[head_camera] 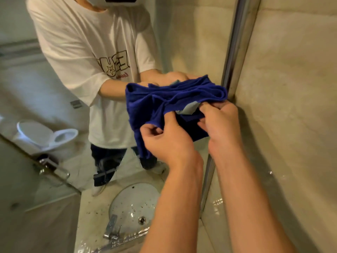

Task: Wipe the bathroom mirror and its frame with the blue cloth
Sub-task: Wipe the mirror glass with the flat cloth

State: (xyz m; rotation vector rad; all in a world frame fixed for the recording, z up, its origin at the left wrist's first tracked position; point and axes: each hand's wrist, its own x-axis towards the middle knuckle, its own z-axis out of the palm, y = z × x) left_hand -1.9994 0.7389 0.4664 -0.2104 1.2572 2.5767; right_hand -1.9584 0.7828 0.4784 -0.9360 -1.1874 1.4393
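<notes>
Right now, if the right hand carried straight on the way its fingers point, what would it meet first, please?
The right hand already grips the blue cloth; beyond that, probably the mirror near its metal frame, though depth is unclear.

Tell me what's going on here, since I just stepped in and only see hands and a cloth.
A person stands at a bathroom mirror, holding a bunched blue cloth in front of it with both hands. The left hand and right hand pinch its folds near the metal frame. The sink shows below in the reflection.
</notes>
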